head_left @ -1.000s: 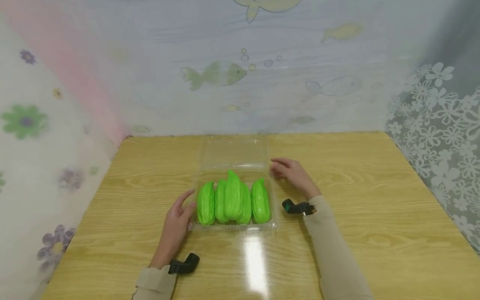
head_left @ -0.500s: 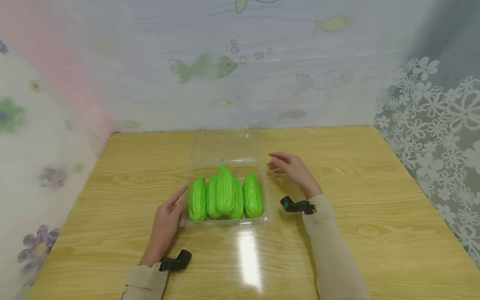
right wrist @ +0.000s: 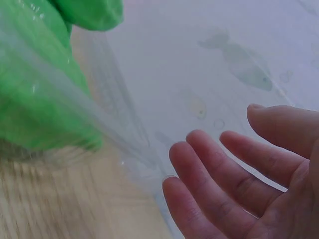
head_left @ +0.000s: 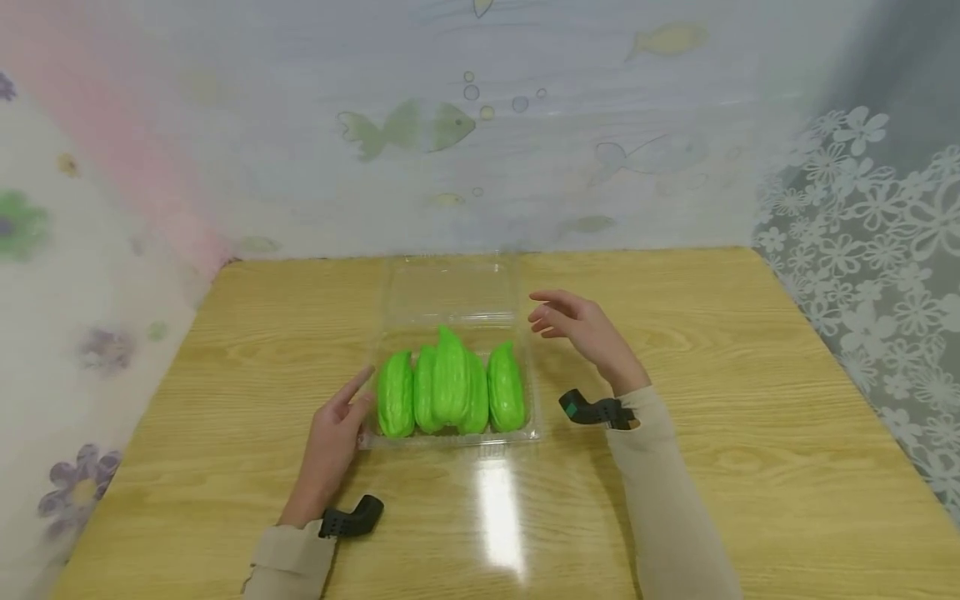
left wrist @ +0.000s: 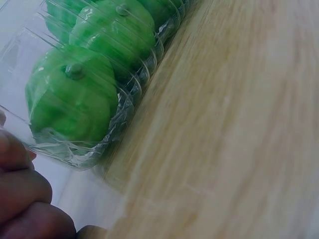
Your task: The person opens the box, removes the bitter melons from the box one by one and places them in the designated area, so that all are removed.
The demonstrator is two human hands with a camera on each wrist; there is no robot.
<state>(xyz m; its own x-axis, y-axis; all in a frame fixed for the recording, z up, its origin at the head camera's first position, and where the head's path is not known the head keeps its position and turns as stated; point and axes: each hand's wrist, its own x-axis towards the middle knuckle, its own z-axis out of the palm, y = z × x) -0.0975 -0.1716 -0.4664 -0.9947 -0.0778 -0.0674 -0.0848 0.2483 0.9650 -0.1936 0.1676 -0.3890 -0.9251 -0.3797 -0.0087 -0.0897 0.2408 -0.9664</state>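
A clear plastic clamshell box [head_left: 457, 439] lies on the table with its lid [head_left: 453, 287] folded back, away from me. Several bright green, ridged, vegetable-like pieces [head_left: 452, 387] with pointed tips fill it, one lying on top of the others. My left hand [head_left: 335, 433] is at the box's near left side, thumb and fingers pinching its rim; in the left wrist view the fingers [left wrist: 25, 194] are bent beside the box corner. My right hand [head_left: 581, 329] hovers just right of the lid hinge, holding nothing, fingers loosely bent and apart from the box.
The wooden table [head_left: 712, 358] extends on both sides of the box. A wall covering [head_left: 525, 167] with fish drawings rises behind it, and a flower-patterned panel [head_left: 862, 275] stands at the right. Black camera mounts [head_left: 356, 517] sit on both wrists.
The view has shifted, so the box appears further left. My right hand has drawn slightly away from the box and up. My left hand stays at the box's left side.
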